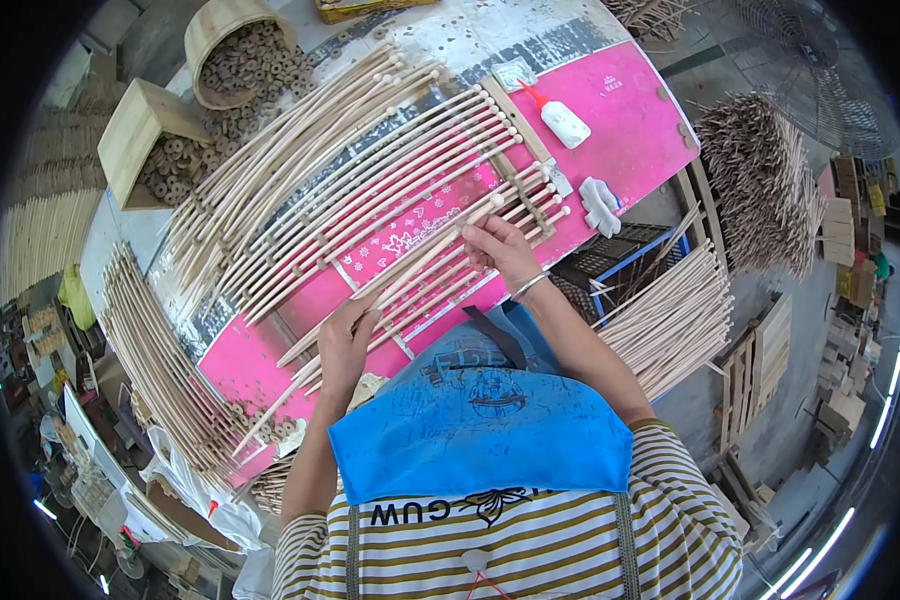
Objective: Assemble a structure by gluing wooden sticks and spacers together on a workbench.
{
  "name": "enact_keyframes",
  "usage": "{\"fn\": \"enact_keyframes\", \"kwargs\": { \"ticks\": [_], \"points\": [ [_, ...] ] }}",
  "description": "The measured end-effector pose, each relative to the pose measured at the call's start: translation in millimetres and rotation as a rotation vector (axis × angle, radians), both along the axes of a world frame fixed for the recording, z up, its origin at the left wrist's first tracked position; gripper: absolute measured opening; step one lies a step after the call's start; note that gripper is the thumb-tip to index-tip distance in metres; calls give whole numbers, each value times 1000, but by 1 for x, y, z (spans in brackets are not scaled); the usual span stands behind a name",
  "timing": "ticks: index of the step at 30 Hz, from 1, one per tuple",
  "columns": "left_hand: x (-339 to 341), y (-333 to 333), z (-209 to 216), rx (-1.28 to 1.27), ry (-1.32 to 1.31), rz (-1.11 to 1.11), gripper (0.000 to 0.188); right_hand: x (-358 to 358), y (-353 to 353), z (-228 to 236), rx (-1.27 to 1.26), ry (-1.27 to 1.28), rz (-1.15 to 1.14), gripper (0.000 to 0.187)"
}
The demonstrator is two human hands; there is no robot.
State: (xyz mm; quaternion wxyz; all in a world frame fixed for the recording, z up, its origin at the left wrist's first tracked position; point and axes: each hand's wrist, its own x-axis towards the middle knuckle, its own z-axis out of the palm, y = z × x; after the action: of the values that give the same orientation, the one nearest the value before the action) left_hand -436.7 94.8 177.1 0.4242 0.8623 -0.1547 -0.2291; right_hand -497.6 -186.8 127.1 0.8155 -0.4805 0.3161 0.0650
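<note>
Both my hands are over the near side of a pink and white table (615,110). My right hand (502,250) has its thumb and fingers closed near the round-knobbed end of a long, pale wooden stick (497,201). Lower down to the left, my left hand (345,340) is closed on the stick's shaft; its fingertips are partly hidden. Beside and beyond my hands, several knobbed wooden sticks (400,180) lie in rows across notched wooden strips (518,120). Some carry small wooden discs on their shafts.
A wooden tub (208,40) and a wooden box (130,130) spill holed discs at the far left. On the right lie a white squeeze bottle (566,125) with red nozzle, a white cloth (600,207), a black crate (610,262) and bundled sticks (670,315). More sticks (155,350) lie left.
</note>
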Motion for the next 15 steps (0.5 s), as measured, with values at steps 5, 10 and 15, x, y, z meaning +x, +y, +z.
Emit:
{"fn": "enact_keyframes", "kwargs": {
  "ticks": [5,10,15],
  "points": [
    [16,-33,-17,-7,-63,-108,27,-4,-18,-13,-64,102,-112,32],
    [43,-75,-65,2,-209,-180,28,-22,-40,-27,-160,165,-226,31],
    [58,-105,-115,103,-278,-225,30,-37,-48,-34,-125,205,-240,30]
  ]
}}
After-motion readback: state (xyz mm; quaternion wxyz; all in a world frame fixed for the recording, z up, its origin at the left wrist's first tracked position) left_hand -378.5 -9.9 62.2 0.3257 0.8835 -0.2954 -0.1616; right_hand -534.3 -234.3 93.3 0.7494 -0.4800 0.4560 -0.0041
